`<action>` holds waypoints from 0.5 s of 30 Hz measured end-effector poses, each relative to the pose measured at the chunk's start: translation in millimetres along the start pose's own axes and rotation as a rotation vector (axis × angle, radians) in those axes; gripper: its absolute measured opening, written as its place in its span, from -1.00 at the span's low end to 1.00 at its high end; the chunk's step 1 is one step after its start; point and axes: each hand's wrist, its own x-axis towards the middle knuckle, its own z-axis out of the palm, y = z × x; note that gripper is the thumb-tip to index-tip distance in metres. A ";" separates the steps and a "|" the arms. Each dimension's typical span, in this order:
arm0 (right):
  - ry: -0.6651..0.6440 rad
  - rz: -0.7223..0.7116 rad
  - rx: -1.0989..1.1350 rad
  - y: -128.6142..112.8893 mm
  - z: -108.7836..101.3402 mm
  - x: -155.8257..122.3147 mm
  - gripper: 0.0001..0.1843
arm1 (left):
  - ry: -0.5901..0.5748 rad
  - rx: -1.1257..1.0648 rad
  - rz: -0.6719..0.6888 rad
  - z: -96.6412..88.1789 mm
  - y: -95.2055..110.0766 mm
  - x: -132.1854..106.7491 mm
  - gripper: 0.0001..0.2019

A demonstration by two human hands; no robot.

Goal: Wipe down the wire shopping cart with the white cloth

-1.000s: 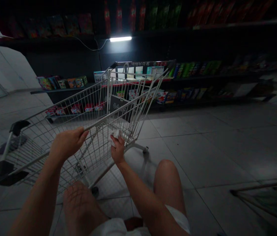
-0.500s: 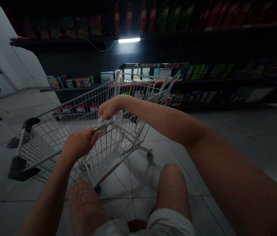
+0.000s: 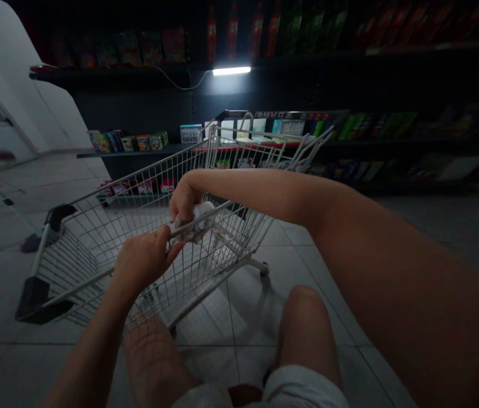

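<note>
Left hand (image 3: 143, 258) grips the shopping cart's (image 3: 196, 260) near rim (image 3: 90, 281); right hand (image 3: 186, 198), just beside, clutches white cloth (image 3: 199, 220) against it. Handle (image 3: 288, 114) lettering: too blurred. Tiled floor (image 3: 292, 255) borders the cart.

Since a second ago, your right hand (image 3: 185, 197) has taken the cloth (image 3: 200, 212) from outside the cart (image 3: 192, 263) over its top rail (image 3: 90, 281) to the inner side, near your left hand (image 3: 140, 259)

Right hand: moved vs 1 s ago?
Yes. Against the shelf light, the right hand has shifted up and left in view: from below the cart side rail to the rail itself, near the left hand.
</note>
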 end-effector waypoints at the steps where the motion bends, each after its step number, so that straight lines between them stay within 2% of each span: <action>1: -0.004 0.028 0.045 -2.6 5.5 6.7 -0.86 | 0.000 -0.005 0.007 -0.1 -0.6 -0.5 -0.55; 4: 0.192 0.037 0.244 -3.1 24.5 25.4 -0.78 | 0.006 0.011 0.014 1.7 -2.7 -0.7 -0.57; 6: 0.264 0.026 0.322 -0.2 29.4 28.2 -0.76 | 0.019 0.043 0.019 4.2 -4.1 -0.9 -0.61; 10: 0.107 0.023 0.268 8.7 17.9 16.2 -0.77 | 0.038 0.069 0.038 8.6 -6.7 -3.3 -0.61; 12: 0.098 -0.001 0.220 14.4 12.3 16.2 -0.72 | 0.037 0.064 0.034 9.4 -7.3 -4.4 -0.58; 13: 0.154 -0.029 0.201 17.0 11.3 19.9 -0.68 | 0.033 0.061 0.028 9.3 -7.3 -4.6 -0.58; 15: 0.400 -0.120 0.169 20.2 11.9 32.4 -0.60 | 0.019 0.053 0.013 8.3 -7.0 -4.5 -0.57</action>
